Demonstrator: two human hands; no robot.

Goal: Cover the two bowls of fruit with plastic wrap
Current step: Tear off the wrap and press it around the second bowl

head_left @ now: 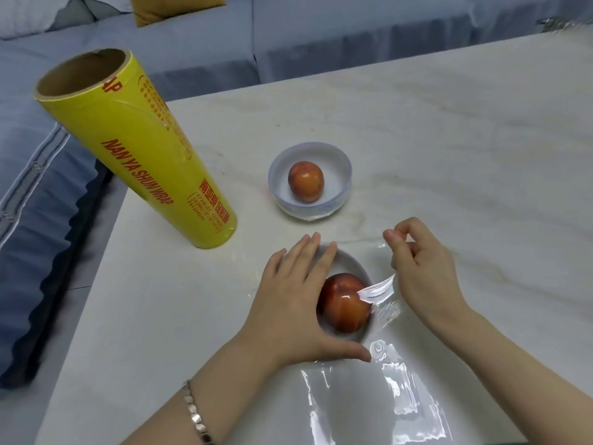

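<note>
Status at the near bowl: covering in hand, not complete. Finds left hand [295,297] spread, fingers straight, pressing down on the left rim of the near white ceramic bowl [349,261], thumb along the near rim; judged an anchor, to stop bowl and film sliding under the pull from the other side. Finds right hand [420,268] curled, fingertips pinching a raised fold of clear plastic film [401,396] just beside the right rim; judged a tensioning hold, to draw the sheet taut before tucking. Notes film draped across the red-orange round fruit [345,301] inside that bowl, loose and wrinkled on the white marble table [449,139] on the near side. Notes far white bowl [337,168], well apart from both hands, holding a second orange fruit [305,181]; crinkled film at its base, so apparently covered already. Notes tall yellow roll of plastic wrap [138,149] upright near the left table edge, parked clear of the work. Risk: film clinging to itself at the pinched fold; calls for an even, outward pull.
</note>
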